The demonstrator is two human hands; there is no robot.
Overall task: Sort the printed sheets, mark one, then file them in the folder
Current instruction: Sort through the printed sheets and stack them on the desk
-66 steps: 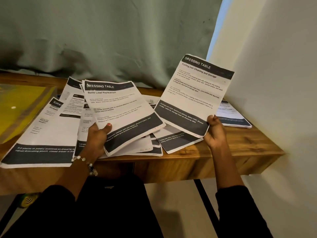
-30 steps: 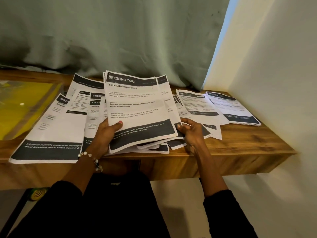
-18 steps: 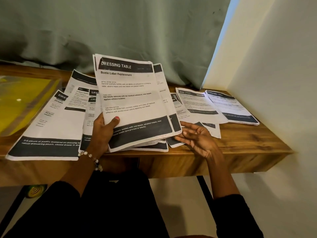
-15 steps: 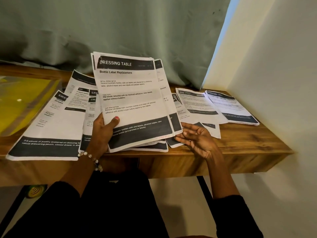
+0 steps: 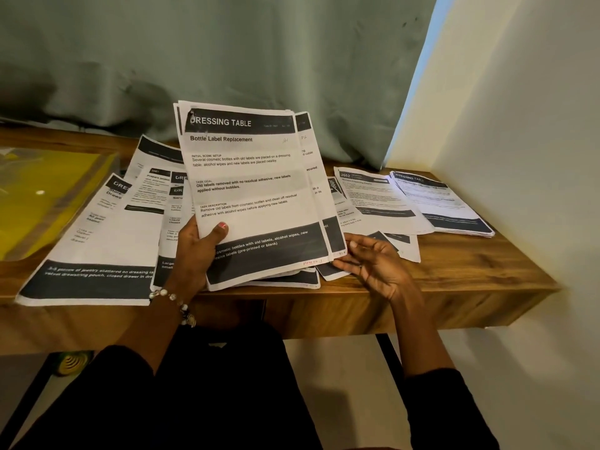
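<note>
Printed sheets (image 5: 253, 190), left hand (image 5: 194, 251) gripping several

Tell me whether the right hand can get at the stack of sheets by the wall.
Probably yes: the right hand is open and empty, and the stack by the wall lies uncovered on the desk, with only flat sheets between.

Home nook: wooden desk (image 5: 454, 274), curtain (image 5: 227, 53)

Many sheets (image 5: 253, 190), perhaps one folder (image 5: 48, 196)
</note>
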